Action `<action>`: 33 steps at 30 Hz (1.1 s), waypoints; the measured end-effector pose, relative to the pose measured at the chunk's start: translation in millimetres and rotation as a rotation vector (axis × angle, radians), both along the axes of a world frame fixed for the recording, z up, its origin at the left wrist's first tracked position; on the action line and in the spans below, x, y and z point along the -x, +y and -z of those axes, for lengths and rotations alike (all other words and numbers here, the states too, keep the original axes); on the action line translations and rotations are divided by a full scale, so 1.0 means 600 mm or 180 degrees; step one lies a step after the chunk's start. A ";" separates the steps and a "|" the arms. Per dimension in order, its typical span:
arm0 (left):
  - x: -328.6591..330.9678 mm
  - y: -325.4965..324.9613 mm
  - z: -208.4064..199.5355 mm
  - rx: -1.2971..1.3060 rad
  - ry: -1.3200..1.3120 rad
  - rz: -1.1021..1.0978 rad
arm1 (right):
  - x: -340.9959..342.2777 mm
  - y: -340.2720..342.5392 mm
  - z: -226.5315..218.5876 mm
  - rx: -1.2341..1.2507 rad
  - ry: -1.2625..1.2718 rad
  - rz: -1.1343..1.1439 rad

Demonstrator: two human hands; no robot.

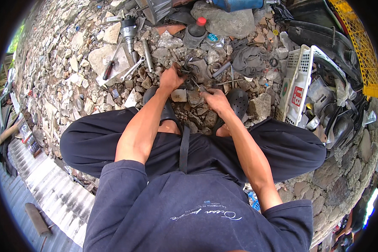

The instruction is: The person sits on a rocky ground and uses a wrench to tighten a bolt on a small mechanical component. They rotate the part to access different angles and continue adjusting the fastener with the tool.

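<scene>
My left hand [171,79] is closed on a dark, greasy metal part [190,68] just above the stony ground, between and ahead of my feet. The part has curved arms, but its kind is too small to make out. My right hand [216,101] grips a slim metal tool [196,83], whose tip points up and left to the dark part. Whether the tip touches the part I cannot tell. Left of my left hand, a combination wrench [132,69] and a screwdriver [108,69] lie on a flat stone [97,59].
A metal tube [148,55] and a cylindrical metal assembly [129,31] lie ahead on the left. A dark bottle with a red cap [200,22] stands beyond my hands. A grey rag [248,59] lies to their right, near a white plastic crate [303,84] filled with scrap.
</scene>
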State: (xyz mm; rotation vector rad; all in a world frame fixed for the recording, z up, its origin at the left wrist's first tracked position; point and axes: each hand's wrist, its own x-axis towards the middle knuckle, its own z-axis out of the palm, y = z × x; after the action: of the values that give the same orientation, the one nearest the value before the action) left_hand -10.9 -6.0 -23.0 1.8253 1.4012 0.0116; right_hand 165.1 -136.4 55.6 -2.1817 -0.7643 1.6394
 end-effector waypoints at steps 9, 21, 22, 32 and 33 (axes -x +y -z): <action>-0.002 -0.001 0.000 -0.0180 0.0046 0.0001 | -0.001 0.004 0.011 -0.0075 -0.0070 -0.0104; -0.005 0.001 -0.017 0.0073 0.0117 -0.0070 | 0.006 0.012 -0.026 -0.0212 -0.0478 -0.0354; -0.005 0.001 -0.015 0.0047 0.0135 -0.0059 | 0.006 0.011 -0.025 -0.0225 -0.0530 -0.0378; -0.002 0.000 0.003 -0.0272 0.0178 0.0011 | 0.002 0.010 -0.011 -0.0150 -0.0410 -0.0323; -0.002 -0.001 0.004 -0.0280 0.0175 0.0015 | 0.002 0.010 -0.012 -0.0147 -0.0418 -0.0345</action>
State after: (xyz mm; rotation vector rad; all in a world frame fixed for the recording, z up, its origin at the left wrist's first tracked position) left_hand -9.6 -6.5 -25.6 1.9141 1.4549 0.0210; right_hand 163.8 -130.5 62.7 -2.2692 -0.9630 1.5227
